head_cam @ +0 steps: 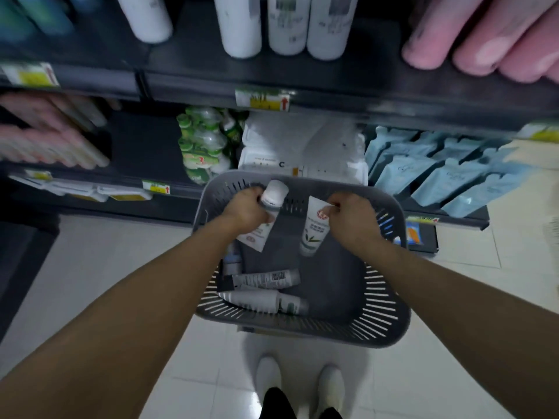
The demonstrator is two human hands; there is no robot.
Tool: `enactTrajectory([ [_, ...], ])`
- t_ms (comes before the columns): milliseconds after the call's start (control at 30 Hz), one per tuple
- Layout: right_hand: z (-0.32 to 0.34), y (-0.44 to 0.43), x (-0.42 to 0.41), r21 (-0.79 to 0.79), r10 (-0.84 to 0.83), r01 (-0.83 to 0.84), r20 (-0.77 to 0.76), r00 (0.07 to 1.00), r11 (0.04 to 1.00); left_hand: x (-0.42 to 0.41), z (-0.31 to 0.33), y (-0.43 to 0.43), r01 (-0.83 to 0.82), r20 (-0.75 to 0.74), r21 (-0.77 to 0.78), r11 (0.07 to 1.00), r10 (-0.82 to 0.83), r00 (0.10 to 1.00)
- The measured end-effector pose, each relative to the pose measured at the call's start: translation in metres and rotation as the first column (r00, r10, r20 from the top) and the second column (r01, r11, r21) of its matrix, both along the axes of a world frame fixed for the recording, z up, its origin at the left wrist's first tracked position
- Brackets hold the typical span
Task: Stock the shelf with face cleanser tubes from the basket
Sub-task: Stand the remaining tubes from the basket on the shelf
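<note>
Above the grey basket [390, 300], left hand [245, 208]: clasps a face cleanser tube [273, 193], cap up.
Beside it, right hand [354, 220]: pinches another tube [314, 228] by its crimped end.
Basket floor: spare tubes [266, 279] lying loose.

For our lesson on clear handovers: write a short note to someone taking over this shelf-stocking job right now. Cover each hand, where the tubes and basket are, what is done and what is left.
The left hand grips one tube, cap up, over the basket.
The right hand pinches a second tube by its flat end, cap hanging down, also over the basket.
Several spare tubes lie on the basket's bottom.
Done: two tubes lifted.
Left: set both on the shelf, then the rest. Their spot there is not clear from this view.
</note>
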State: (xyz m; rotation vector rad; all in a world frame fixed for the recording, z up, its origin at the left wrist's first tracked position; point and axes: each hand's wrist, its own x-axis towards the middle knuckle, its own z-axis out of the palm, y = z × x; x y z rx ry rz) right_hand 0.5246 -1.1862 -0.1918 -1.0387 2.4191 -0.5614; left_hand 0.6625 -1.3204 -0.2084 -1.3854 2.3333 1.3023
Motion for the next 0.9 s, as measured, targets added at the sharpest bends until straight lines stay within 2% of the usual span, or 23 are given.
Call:
enactTrajectory([
  [133,0.065,0.003,0.002,-0.121,-0.014,0.013,-0.006,1.0,0.993,0.004,0.07,0.003,-0.042,-0.114,0.098,0.994,0.054,0.992],
  [300,0.153,0.007,0.001,-0.278,-0.058,0.045,-0.038,0.998,0.96,0.003,0.17,0.008,-0.001,-0.264,0.142,0.99,0.039,0.964],
  [533,0.278,0.016,-0.001,-0.505,-0.154,0.085,-0.097,0.983,0.859,0.001,0.299,0.014,0.116,-0.39,0.046,0.992,-0.089,0.917],
  [600,0.312,0.018,-0.002,-0.546,-0.194,0.079,-0.157,0.968,0.834,-0.001,0.328,0.016,0.113,-0.412,0.023,0.993,-0.094,0.906],
  [700,0.359,0.023,-0.003,-0.6,-0.254,0.078,-0.215,0.943,0.796,-0.004,0.365,0.018,0.132,-0.398,-0.071,0.989,-0.149,0.905],
  [900,0.421,0.032,-0.007,-0.705,-0.34,0.113,-0.19,0.921,0.7,-0.007,0.415,0.023,0.141,-0.453,-0.131,0.981,-0.186,0.872],
])
